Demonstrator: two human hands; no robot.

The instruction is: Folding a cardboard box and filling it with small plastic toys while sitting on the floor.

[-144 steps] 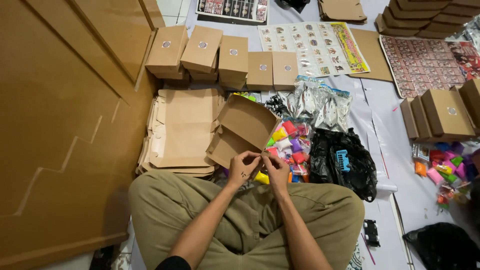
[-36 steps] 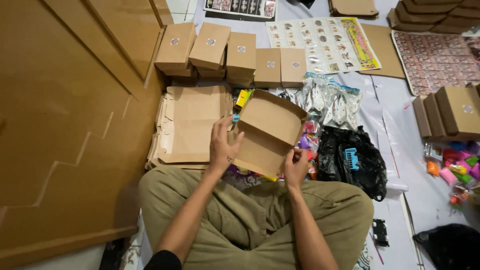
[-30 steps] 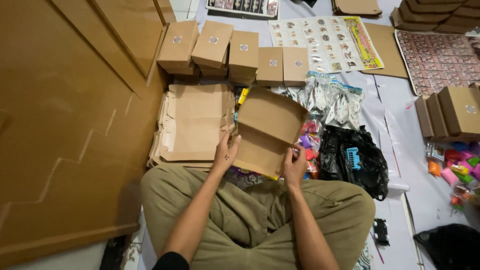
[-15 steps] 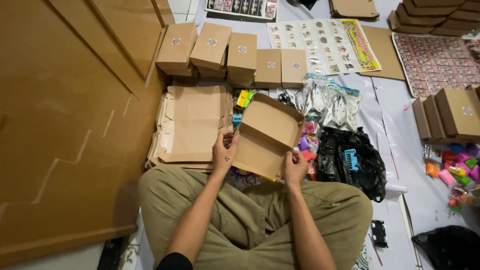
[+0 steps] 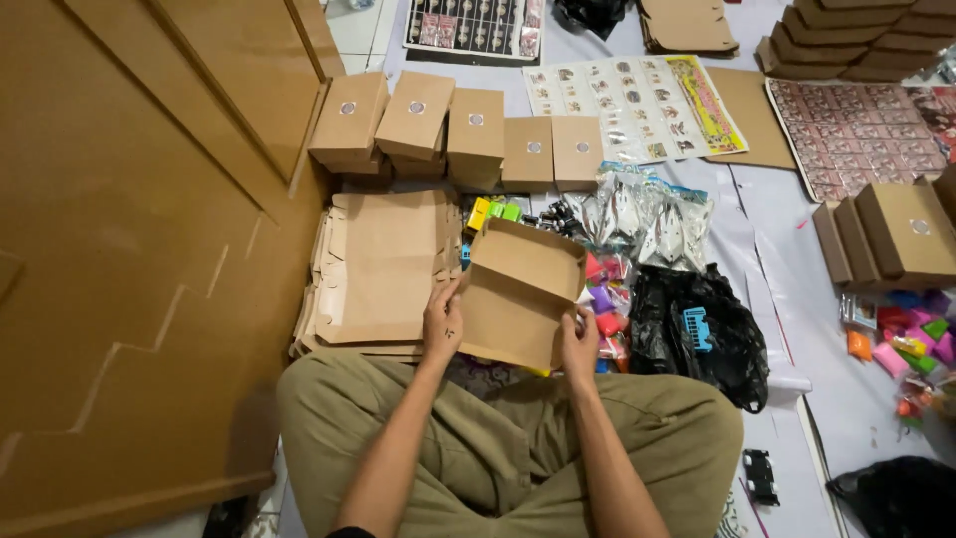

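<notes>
I see both hands on a half-folded brown cardboard box [image 5: 518,294] held up just above my crossed legs, its open flap tilted away from me. My left hand [image 5: 442,324] grasps the box's left edge, fingers wrapped round the side with the thumb lying on its face; my right hand [image 5: 579,344] grips the lower right corner, fingers curled behind the card where I cannot see them. Just left of the box lies a stack of flat unfolded box blanks [image 5: 383,264], touching the big sheets of brown board [image 5: 149,229] that lean along my left. Beyond the blanks stands a row of finished small boxes [image 5: 453,125], each with a round sticker on top. Under and behind the held box I see a heap of small colourful toys [image 5: 605,304], and just beside them clear plastic packets [image 5: 647,214] and a black plastic bag [image 5: 702,329]. Printed sticker sheets [image 5: 637,100] lie flat farther out, and more closed boxes [image 5: 896,234] sit well apart on my right.
</notes>
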